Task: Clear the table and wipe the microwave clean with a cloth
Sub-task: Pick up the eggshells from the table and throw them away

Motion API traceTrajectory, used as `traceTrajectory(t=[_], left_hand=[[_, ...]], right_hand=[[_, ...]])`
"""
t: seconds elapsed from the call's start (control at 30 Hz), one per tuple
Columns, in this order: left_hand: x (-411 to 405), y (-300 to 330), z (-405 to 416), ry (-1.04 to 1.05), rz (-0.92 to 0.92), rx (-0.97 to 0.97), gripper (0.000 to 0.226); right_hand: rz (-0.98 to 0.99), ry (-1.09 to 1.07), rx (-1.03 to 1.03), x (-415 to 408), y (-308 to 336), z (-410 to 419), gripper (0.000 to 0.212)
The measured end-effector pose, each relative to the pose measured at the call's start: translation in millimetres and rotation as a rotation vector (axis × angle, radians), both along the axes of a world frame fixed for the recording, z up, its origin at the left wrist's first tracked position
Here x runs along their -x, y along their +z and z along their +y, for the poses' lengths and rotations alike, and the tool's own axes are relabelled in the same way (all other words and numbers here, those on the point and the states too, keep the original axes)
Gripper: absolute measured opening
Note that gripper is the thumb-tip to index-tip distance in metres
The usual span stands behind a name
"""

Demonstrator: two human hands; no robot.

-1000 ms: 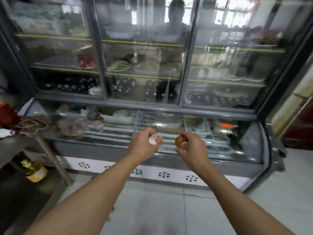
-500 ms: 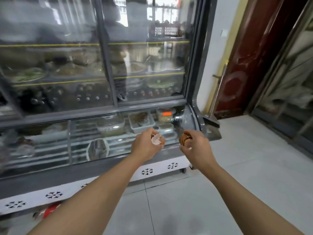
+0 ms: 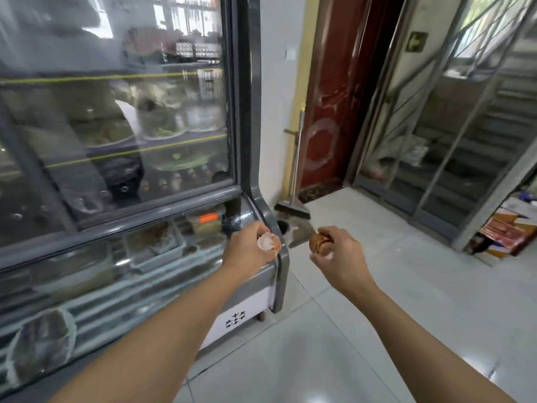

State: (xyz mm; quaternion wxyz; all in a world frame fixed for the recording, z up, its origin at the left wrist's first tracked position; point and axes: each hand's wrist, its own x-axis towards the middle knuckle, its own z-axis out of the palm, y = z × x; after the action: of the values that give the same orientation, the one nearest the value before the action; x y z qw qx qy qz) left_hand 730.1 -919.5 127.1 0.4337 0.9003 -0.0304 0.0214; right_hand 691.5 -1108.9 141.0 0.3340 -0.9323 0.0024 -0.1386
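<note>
left hand [image 3: 250, 251]: fingers curled round a broken eggshell [image 3: 268, 242] (pale inside showing) | right hand [image 3: 338, 254]: fingers curled round a brown eggshell piece [image 3: 319, 242] | both held out apart, over the floor [image 3: 377, 286] by the display fridge [image 3: 250, 141] corner | broom [image 3: 293, 181] against the wall

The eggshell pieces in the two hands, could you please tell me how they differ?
The eggshell in the left hand shows its pale, whitish inside, open towards the camera; the eggshell in the right hand shows its brown outside, rounded. Both are gripped in curled fingers.
</note>
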Motion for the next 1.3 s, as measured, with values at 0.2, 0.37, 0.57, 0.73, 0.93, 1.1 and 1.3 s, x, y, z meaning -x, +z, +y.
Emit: traceTrajectory(t=[0.2,0.37,0.57,0.73,0.93,1.1,1.3], left_hand=[[-82,-4,-55,-0.076,0.004,-0.015,0.036],[-145,-9,-105,-0.096,0.019,-0.053,0.037],[-224,-15,-178,0.011,0.052,-0.051,0.03],[-283,-18,-232,0.115,0.075,-0.015,0.028],[-346,-28,-262,0.182,0.148,0.003,0.033],[-414,-44,-267,0.234,0.168,0.006,0.032],[-518,-71,-262,0.285,0.181,0.054,0.032]], right_hand=[[0.025,-0.095,-0.012,-64,-3,-53,0.042],[0.02,-0.093,-0.026,-127,-11,-104,0.037],[0.039,-0.004,-0.025,-225,-23,-177,0.039],[0.099,0.086,-0.014,-310,-28,-233,0.047],[0.143,0.153,-0.037,-394,-38,-266,0.048],[0.163,0.199,-0.035,-468,-50,-272,0.044],[0.223,0.233,-0.023,-571,-67,-263,0.042]])
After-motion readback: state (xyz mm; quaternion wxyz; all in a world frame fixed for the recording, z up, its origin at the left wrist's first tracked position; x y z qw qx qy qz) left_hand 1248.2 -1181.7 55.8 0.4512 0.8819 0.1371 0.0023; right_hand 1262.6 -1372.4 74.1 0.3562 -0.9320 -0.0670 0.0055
